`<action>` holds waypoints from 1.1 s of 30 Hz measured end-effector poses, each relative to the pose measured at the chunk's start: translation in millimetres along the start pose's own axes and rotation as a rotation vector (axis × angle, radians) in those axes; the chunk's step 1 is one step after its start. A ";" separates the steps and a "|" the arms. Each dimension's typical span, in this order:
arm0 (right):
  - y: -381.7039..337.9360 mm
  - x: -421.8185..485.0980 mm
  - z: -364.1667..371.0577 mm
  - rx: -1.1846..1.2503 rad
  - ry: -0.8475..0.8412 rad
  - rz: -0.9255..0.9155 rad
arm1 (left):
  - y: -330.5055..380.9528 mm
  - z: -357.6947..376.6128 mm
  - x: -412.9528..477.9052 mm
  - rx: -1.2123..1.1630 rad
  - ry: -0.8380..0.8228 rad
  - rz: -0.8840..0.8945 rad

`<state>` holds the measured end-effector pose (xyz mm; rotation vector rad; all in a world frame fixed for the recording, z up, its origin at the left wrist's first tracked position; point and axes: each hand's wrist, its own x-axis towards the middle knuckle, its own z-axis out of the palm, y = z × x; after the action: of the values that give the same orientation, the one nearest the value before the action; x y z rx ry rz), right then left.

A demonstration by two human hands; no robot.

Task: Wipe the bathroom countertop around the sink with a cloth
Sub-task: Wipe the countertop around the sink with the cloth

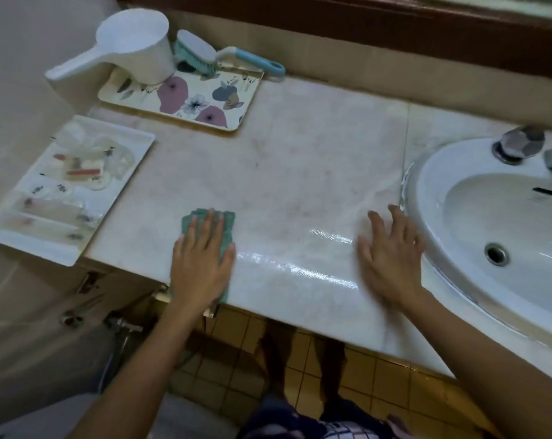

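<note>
A pale marble countertop (300,160) runs across the view, with a white oval sink (433,198) set into its right end. My left hand (201,258) lies flat on a green cloth (228,218), pressing it on the counter near the front left edge. My right hand (391,248) rests flat on the bare counter just left of the sink rim, fingers spread, holding nothing, and looks motion-blurred. A wet, shiny streak (300,264) runs between the two hands.
A floral tray (201,106) at the back left carries a white dipper (132,49) and a scrub brush (205,52). A white tray of wrapped toiletries (62,191) overhangs the left end. Metal tap handles (518,144) sit behind the sink. Tiled floor lies below.
</note>
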<state>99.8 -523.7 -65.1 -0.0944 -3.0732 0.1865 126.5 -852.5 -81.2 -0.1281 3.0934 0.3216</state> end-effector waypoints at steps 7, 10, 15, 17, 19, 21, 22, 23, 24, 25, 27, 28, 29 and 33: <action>-11.1 -10.4 8.8 0.004 -0.068 -0.039 | -47.5 -10.2 26.5 -0.059 0.080 -0.364; -13.1 -10.8 9.4 -0.009 -0.066 -0.031 | 10.0 7.8 -32.4 -0.079 0.083 -0.344; -13.7 -12.1 11.4 0.012 -0.082 0.001 | 117.3 30.2 -64.9 -0.085 0.002 0.091; -13.2 -13.3 10.4 0.050 -0.075 0.025 | 130.8 29.8 -43.1 -0.106 -0.054 0.221; -12.7 -14.7 9.3 0.088 -0.068 0.045 | 134.2 30.8 -7.8 -0.105 -0.059 0.219; -13.5 -14.6 8.0 0.099 -0.058 0.048 | 135.7 30.7 38.2 -0.117 -0.033 0.108; -14.1 -14.7 7.6 0.099 -0.059 0.045 | 137.3 29.0 60.1 -0.127 -0.046 0.040; -14.5 -15.0 6.9 0.098 -0.062 0.045 | 140.5 27.4 79.2 -0.133 -0.070 -0.025; -14.6 -15.2 6.2 0.099 -0.066 0.048 | 144.9 25.8 94.6 -0.144 -0.089 -0.084; -14.6 -15.4 5.8 0.099 -0.070 0.051 | 149.1 24.0 105.8 -0.166 -0.105 -0.136; -13.7 -14.5 5.1 0.096 -0.080 0.058 | 153.0 18.0 115.2 -0.196 -0.134 -0.169; -13.1 -13.5 5.3 0.085 -0.086 0.057 | 151.3 14.0 114.2 -0.222 -0.134 -0.145; -12.4 -12.7 6.1 0.071 -0.095 0.055 | 145.8 10.1 109.6 -0.267 -0.126 -0.115; -16.5 -10.8 6.8 0.076 -0.111 0.098 | 94.7 0.8 44.3 -0.403 0.071 -0.082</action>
<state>109.2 -541.5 -70.4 -0.2394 -3.1690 0.3239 74.3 -763.5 -64.3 -0.2786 3.0338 0.9509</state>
